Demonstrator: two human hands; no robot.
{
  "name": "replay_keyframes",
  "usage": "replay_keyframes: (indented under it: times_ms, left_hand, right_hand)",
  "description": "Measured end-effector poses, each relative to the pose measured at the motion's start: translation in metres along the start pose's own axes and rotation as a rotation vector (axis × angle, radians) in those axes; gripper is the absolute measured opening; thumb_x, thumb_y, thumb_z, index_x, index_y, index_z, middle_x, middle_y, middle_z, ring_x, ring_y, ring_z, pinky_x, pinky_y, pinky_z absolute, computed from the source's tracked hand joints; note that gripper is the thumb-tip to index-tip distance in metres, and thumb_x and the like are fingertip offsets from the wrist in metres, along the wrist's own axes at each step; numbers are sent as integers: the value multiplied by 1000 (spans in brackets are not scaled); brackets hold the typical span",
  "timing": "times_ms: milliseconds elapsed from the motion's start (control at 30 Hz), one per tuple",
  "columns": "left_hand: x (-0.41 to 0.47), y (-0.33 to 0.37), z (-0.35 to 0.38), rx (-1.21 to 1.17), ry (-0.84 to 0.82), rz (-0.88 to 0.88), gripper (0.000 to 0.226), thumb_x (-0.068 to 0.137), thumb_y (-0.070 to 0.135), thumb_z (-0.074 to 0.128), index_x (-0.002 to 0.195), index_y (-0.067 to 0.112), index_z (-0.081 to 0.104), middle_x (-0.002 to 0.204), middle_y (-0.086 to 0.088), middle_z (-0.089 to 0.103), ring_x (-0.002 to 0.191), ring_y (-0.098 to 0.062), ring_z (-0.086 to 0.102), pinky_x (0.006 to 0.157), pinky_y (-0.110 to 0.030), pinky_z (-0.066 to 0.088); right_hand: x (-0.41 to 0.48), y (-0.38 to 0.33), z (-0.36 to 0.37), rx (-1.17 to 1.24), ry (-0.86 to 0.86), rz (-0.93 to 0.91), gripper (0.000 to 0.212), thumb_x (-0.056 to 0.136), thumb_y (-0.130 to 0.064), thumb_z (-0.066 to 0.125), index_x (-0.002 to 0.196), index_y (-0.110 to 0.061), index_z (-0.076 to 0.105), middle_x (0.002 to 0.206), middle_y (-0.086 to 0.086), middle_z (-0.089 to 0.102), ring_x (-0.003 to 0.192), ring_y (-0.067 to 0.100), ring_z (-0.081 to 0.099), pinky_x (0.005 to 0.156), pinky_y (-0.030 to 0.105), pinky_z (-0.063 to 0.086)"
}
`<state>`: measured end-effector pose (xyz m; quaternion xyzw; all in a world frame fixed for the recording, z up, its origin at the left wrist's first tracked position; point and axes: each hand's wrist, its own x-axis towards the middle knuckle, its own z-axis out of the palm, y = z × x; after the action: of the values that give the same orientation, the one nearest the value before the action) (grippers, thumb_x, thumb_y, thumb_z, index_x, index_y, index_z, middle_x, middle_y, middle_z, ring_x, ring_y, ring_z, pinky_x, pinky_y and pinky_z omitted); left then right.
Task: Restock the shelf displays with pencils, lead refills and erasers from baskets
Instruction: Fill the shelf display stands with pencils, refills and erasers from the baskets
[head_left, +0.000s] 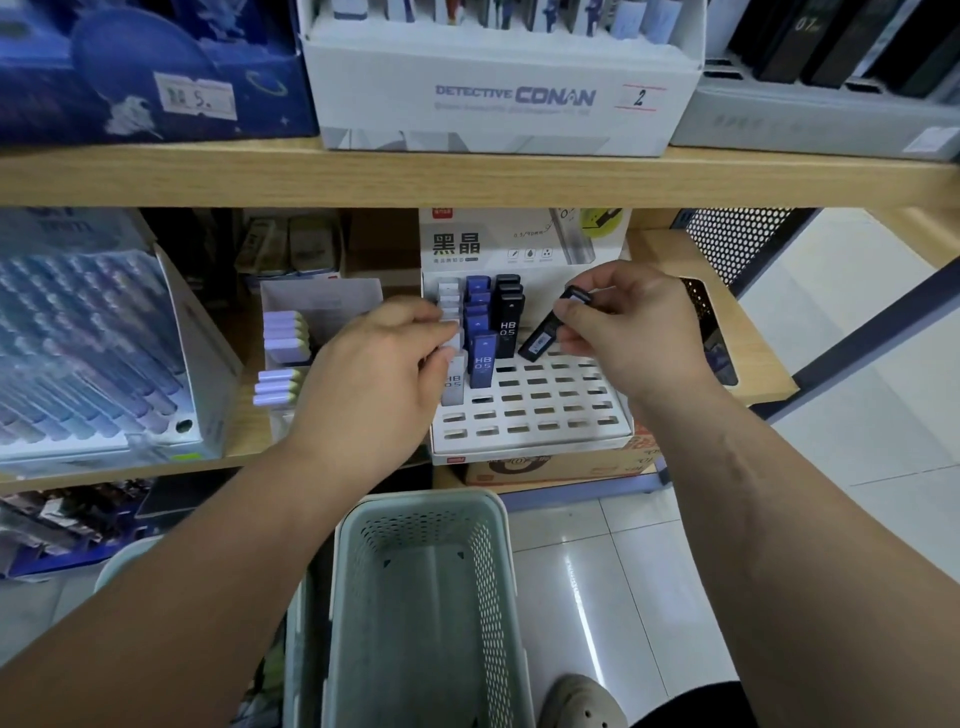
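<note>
Black lead box (551, 326) sits pinched in the right hand (631, 330), over the rack (550, 439) — left hand (374, 374) holds a white box (453, 388) there. Most holes are bare — the basket (498, 597) looks empty.

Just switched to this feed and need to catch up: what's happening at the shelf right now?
A person is filling a white slotted tray on the lower shelf with lead refill cases. The right hand pinches a black case, tilted over empty slots beside the black column. The left hand holds the white cases in the left column. Blue cases stand in between. Most slots are unfilled. The basket below shows nothing inside.
</note>
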<state>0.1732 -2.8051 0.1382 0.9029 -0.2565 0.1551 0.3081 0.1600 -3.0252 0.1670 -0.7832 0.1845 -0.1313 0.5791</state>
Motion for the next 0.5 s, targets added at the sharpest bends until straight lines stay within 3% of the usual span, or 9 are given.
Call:
replay_keyframes:
  times_ms: [100,267,333,500]
  left_hand:
    - [-2,-2,2,-24,11,-10,31,89,23,60,115,14,75,122,-2,68,104,-24,67,92,-41,55]
    - [-4,-1,6,-121,77,-62,26,94,28,62,112,16,77,120,2,69,104,-14,67,95,-34,53]
    - [-3,0,8,-160,123,-90,19,93,22,68,107,16,78,115,3,71,100,-11,67,94,-29,53]
    - [1,2,11,-186,165,-154,14,89,19,74,101,17,80,108,4,73,95,-5,66,90,-21,51]
  right_hand:
    - [0,1,4,46,-12,12,13,85,2,73,84,-10,67,71,7,68,65,25,68,78,53,61]
    - [2,6,3,29,59,36,14,87,-20,78,83,-8,74,80,14,75,61,18,65,79,52,61]
    - [4,7,-1,-40,56,35,3,89,-16,75,86,-16,76,80,10,76,64,18,67,79,51,61]
    - [3,0,-16,-294,-10,-79,25,85,-4,71,96,-27,69,89,-9,76,78,19,73,76,40,62]
